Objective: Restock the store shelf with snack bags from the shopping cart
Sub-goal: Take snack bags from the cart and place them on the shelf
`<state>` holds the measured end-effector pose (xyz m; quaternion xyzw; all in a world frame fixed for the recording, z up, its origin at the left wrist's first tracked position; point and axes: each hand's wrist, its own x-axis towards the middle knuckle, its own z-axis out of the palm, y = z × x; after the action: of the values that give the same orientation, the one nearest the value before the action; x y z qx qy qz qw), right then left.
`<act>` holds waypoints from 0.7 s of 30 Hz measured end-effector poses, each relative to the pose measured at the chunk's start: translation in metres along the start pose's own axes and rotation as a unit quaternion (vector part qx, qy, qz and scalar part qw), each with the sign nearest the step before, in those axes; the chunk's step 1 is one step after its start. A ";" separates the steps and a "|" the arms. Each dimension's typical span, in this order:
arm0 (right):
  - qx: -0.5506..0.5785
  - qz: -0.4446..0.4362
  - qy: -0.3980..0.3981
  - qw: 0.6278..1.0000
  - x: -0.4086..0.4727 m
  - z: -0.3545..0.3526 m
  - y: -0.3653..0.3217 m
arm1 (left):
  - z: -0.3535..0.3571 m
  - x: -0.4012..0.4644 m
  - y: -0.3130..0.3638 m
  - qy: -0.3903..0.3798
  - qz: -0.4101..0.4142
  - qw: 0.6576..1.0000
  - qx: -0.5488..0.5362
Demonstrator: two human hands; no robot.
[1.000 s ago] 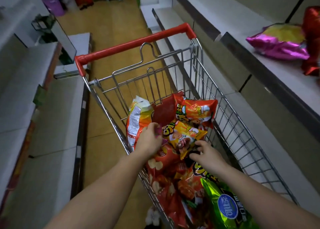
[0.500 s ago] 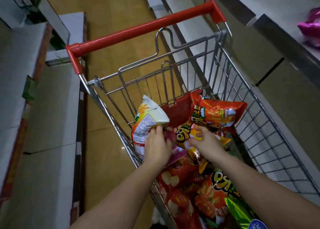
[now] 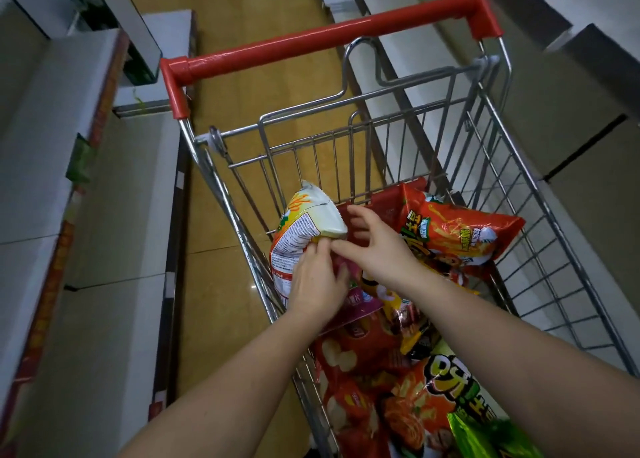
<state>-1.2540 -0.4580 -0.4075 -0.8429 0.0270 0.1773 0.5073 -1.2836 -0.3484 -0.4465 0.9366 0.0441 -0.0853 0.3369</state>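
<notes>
both hands are down in the shopping cart (image 3: 540, 194), which is piled with snack bags. the left hand (image 3: 317, 282) is curled around the lower edge of a white-and-orange snack bag (image 3: 304, 229) leaned against the cart's left wall, pinching it. the right hand (image 3: 379, 249) is spread open, fingers loosely fanned just beside that bag, over a pink bag (image 3: 356, 300). an orange bag (image 3: 457, 236) is seen further right.

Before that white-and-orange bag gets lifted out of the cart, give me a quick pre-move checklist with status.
1. Left hand grips the white-and-orange snack bag: ok.
2. Right hand on a bag: not ok, fingers spread, holding nothing.
3. Bag free of the cart wall: cannot tell; it leans near the left wires.
4. Purple bag under the left hand released: cannot tell.
5. Red handle clear of the lift path: ok.
</notes>
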 end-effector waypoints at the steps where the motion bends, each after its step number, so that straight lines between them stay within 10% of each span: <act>1: -0.011 -0.012 -0.001 1.000 0.003 0.003 -0.003 | -0.003 0.002 -0.003 0.002 0.002 1.000 -0.004; 13: -0.154 -0.068 0.088 0.982 0.015 0.016 -0.017 | -0.014 0.005 -0.005 0.105 -0.013 0.989 -0.105; 21: -0.165 -0.132 0.142 0.967 0.000 -0.009 -0.032 | -0.015 -0.008 0.008 0.234 0.169 0.954 -0.079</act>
<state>-1.2442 -0.4499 -0.3763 -0.9278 -0.0421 -0.0109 0.3706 -1.2883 -0.3450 -0.4291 0.8946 -0.0300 0.1984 0.3993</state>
